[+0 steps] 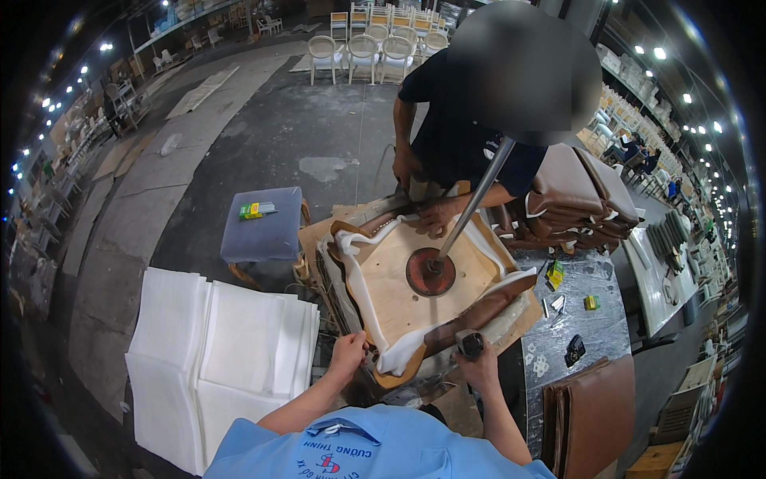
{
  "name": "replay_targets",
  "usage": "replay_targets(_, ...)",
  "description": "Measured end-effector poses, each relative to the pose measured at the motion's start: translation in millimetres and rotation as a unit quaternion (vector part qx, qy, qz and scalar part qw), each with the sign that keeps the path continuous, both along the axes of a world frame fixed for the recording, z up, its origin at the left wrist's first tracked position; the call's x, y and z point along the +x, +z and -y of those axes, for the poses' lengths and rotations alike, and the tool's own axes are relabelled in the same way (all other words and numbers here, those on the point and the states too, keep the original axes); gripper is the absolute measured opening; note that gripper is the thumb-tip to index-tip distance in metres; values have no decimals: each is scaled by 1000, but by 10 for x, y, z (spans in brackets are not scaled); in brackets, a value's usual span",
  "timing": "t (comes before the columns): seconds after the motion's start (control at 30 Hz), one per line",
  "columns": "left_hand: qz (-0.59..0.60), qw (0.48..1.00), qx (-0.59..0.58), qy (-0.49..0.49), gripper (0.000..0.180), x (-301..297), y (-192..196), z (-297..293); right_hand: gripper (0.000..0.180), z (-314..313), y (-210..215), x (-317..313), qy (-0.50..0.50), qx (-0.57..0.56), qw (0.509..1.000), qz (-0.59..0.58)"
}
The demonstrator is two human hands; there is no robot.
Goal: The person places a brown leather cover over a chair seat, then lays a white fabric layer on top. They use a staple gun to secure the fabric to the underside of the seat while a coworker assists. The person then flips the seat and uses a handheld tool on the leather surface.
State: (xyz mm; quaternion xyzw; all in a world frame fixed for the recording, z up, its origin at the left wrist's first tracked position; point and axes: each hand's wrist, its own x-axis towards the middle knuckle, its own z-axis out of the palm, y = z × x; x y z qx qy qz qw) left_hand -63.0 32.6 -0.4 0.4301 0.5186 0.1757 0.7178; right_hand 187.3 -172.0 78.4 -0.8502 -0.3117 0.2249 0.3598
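An upside-down seat board lies in front of me, wrapped by white padding and a brown leather-like cover. A metal rod with a red disc presses on its middle. My left hand is closed at the near-left corner, pinching what looks like the cover's edge; its fingertips are partly hidden. My right hand grips a dark staple gun beside the near-right edge. Across from me, a co-worker's hand rests at the far edge of the seat.
White padding sheets are stacked at left, behind them a stool with a staple box. At right, a plastic-covered table bears staple boxes and brown sheets. Brown covered cushions are piled beyond.
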Motion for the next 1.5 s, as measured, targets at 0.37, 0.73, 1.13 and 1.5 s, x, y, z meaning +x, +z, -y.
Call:
replay_targets(0.37,-8,1000,-1,-2,44,5,-11,29,68,15,-48,20,-6,-10,1000,8)
replay_targets(0.73,-6,1000,-4,-4,43,6,28,46,69,28,-70,74,8,-5,1000,29)
replay_targets(1.13,-11,1000,3,-11,43,13,9,29,67,25,-73,86,2,-14,1000,25)
replay_targets(1.5,-26,999,11,-20,45,20,-24,61,71,27,-48,107,-5,-36,999,39)
